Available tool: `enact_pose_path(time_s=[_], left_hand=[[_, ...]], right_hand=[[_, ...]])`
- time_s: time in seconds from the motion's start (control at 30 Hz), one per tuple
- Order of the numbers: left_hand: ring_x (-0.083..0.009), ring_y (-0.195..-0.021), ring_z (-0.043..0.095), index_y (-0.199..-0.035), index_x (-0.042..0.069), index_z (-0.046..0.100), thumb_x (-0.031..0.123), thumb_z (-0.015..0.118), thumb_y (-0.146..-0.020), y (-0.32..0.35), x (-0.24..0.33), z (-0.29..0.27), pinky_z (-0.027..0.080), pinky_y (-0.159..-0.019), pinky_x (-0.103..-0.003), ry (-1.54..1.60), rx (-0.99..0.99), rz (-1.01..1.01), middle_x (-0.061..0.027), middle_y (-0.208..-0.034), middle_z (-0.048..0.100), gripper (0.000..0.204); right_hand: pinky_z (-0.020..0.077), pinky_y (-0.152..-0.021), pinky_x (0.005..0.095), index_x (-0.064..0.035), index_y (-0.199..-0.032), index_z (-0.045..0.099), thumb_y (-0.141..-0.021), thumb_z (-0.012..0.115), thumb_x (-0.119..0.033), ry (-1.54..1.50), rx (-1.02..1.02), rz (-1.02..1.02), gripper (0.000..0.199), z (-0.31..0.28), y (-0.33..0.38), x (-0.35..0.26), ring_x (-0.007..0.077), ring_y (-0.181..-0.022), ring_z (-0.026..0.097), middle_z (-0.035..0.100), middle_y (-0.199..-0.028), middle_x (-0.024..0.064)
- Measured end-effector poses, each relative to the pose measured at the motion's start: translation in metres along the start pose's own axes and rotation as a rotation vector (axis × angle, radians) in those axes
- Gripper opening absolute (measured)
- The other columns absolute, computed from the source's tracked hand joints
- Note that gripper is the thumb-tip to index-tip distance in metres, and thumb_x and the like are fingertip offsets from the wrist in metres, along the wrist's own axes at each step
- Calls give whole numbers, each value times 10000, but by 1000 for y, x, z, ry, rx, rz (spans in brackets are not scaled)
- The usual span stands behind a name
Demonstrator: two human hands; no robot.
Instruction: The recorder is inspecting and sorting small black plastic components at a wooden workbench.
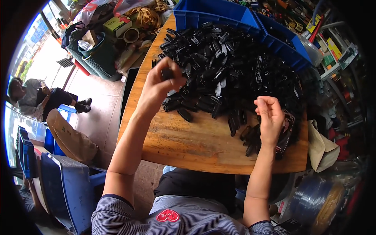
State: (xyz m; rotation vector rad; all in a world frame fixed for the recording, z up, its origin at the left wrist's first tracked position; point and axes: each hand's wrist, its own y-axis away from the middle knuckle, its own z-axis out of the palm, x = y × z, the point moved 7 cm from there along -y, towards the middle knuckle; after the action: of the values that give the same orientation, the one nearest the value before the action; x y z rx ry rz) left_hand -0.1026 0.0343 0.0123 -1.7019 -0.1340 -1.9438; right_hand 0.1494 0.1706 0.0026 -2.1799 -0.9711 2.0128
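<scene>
A large heap of small black, elongated plastic pieces (211,62) covers the far part of the wooden table (188,137); their exact kind is too small to tell. My left hand (162,80) is raised over the heap's left edge, fingers curled round a small black plastic piece (167,73), partly hidden by them. At the heap's near right side, my right hand (269,117) hovers with thumb and fingertips pressed together. Whatever that pinch holds, if anything, cannot be made out. A few loose pieces (184,115) lie on the wood between my hands.
Two blue plastic bins (219,15) (288,51) stand behind the heap. Under my right wrist lies a dark patterned cloth or bag (285,133). Left of the table are a dark green basket (94,55), a blue crate (68,188) and a seated person (37,98). A wrapped spool (313,199) sits lower right.
</scene>
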Motion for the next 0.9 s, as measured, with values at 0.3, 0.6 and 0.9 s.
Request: enact_pose_path(time_s=[0.3,0.6,0.9], left_hand=[[-254,-774,607,-876,85,598,237,686,-702,36,-45,75,478,-594,-375,-1244,-415,337,-77,-764,599,247],[-243,-795,544,-890,86,574,49,592,-702,39,-43,81,470,-618,-358,-1250,-514,371,-64,-797,523,192],[-255,-790,541,-1268,61,462,-134,578,-620,32,-29,78,478,-711,-338,-1155,-430,348,-95,-835,494,687]], right_hand=[[398,-605,187,-11,-864,614,-855,627,-132,328,-79,-74,122,5,0,-12,36,-643,474,574,-719,-30],[411,-601,201,3,-886,611,-855,622,-128,473,-52,43,135,-34,-10,3,46,-632,476,577,-707,-16],[456,-684,282,-22,-912,617,-760,626,-21,788,-101,-24,153,-40,-9,10,198,-730,565,627,-813,78]])
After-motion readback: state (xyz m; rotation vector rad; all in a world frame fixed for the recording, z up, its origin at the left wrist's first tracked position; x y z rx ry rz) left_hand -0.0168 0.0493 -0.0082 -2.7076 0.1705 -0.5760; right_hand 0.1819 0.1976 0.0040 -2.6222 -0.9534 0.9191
